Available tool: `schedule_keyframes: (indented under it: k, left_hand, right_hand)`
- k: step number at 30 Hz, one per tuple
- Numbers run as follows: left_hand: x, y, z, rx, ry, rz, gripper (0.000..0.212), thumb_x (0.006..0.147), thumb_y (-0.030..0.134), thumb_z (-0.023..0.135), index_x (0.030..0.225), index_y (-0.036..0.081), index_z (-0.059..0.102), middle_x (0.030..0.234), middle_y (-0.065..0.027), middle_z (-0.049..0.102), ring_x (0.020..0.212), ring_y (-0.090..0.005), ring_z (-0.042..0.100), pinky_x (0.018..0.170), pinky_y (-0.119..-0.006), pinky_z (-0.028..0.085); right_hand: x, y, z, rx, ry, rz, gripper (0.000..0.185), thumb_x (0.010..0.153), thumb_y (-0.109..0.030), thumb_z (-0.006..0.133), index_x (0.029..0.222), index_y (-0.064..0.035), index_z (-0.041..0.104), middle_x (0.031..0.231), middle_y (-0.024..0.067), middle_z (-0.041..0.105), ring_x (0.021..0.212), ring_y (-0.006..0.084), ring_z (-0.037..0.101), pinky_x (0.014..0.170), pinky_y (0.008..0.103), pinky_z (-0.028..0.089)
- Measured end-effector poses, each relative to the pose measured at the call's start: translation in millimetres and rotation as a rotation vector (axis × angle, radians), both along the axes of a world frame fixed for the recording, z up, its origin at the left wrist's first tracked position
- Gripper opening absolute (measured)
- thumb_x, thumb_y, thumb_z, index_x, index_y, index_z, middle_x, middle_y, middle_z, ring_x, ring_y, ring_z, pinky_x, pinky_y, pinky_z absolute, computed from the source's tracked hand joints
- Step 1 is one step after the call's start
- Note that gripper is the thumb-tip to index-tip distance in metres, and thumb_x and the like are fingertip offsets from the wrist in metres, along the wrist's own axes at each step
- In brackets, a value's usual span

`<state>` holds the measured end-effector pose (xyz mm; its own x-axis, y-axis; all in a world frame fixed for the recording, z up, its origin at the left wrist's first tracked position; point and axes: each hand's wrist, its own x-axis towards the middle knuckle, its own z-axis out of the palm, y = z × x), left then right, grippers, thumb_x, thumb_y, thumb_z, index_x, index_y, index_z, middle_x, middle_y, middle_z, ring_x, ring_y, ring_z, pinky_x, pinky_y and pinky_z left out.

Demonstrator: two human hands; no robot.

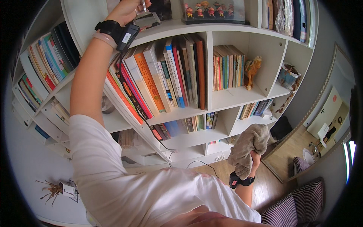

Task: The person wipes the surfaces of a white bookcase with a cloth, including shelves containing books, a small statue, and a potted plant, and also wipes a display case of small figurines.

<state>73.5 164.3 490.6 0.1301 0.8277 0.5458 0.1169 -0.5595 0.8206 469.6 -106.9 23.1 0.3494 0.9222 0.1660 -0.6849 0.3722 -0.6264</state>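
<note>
At the top edge of the view my left hand (129, 11) is raised over the upper shelf (175, 27), its fingers closed on a clear glass or acrylic piece (141, 8). Part of that piece runs out of view. Just right of the hand, a clear-edged picture frame or stand (153, 21) is on the shelf. A crumpled grey-brown cloth (249, 147) is bunched in my right hand (255, 161), lower right, away from the shelves. Beyond the left hand stands a clear display case (215, 14) with several small red and yellow figurines inside.
Below the upper shelf stands a row of books (150, 82). A brown horse figurine (251, 73) and a potted dried plant (288, 76) occupy right compartments. A black cable (133, 105) hangs from the left wrist device. A large mirror (320, 124) and striped cushions (295, 204) are at right.
</note>
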Motion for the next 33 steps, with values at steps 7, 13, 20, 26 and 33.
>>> schedule_keyframes:
  k: [7, 13, 20, 26, 33]
  left_hand:
    - [-2, 19, -4, -0.105, -0.030, -0.034, 0.027, 0.101, 0.042, 0.056, 0.101, 0.015, 0.057, 0.075, -0.0036, 0.063, 0.068, -0.0173, 0.065, 0.061, -0.035, 0.056]
    - [-12, 29, -5, -0.137, -0.007, -0.103, 0.029, 0.099, 0.043, 0.058, 0.101, 0.014, 0.057, 0.080, -0.0054, 0.066, 0.071, -0.0195, 0.066, 0.064, -0.037, 0.056]
    - [-3, 12, -4, -0.184, 0.005, -0.137, 0.030, 0.098, 0.044, 0.060, 0.103, 0.014, 0.057, 0.083, -0.0058, 0.066, 0.076, -0.0203, 0.067, 0.065, -0.037, 0.054]
    - [-16, -20, -3, -0.214, 0.423, -0.036, 0.014, 0.096, 0.021, 0.067, 0.095, 0.008, 0.067, 0.088, -0.0008, 0.065, 0.083, -0.0099, 0.061, 0.073, -0.027, 0.047]
    - [-2, -35, -9, 0.095, 0.629, 0.116, 0.023, 0.093, 0.022, 0.071, 0.104, 0.003, 0.069, 0.091, -0.0021, 0.069, 0.082, -0.0086, 0.062, 0.075, -0.025, 0.049]
  right_hand:
    - [1, 8, 2, -0.045, -0.058, -0.039, 0.066, 0.075, -0.014, 0.060, 0.138, 0.0036, 0.045, 0.129, 0.0181, 0.057, 0.116, 0.0315, 0.059, 0.098, 0.0421, 0.050]
    - [-4, 19, -8, -0.017, -0.115, -0.032, 0.059, 0.082, -0.019, 0.057, 0.136, 0.0022, 0.048, 0.127, 0.0162, 0.059, 0.113, 0.0299, 0.061, 0.097, 0.0412, 0.051]
    - [-20, 24, 3, -0.049, -0.137, 0.008, 0.062, 0.081, -0.020, 0.058, 0.139, 0.0017, 0.045, 0.128, 0.0163, 0.058, 0.113, 0.0303, 0.061, 0.096, 0.0422, 0.051]
    - [-29, 23, 17, -0.038, -0.114, 0.026, 0.066, 0.077, -0.013, 0.062, 0.139, 0.0036, 0.045, 0.130, 0.0174, 0.057, 0.115, 0.0301, 0.060, 0.098, 0.0403, 0.049]
    - [-30, 34, 23, -0.039, -0.161, 0.044, 0.064, 0.078, -0.013, 0.063, 0.137, 0.0026, 0.047, 0.129, 0.0155, 0.058, 0.117, 0.0288, 0.057, 0.101, 0.0399, 0.046]
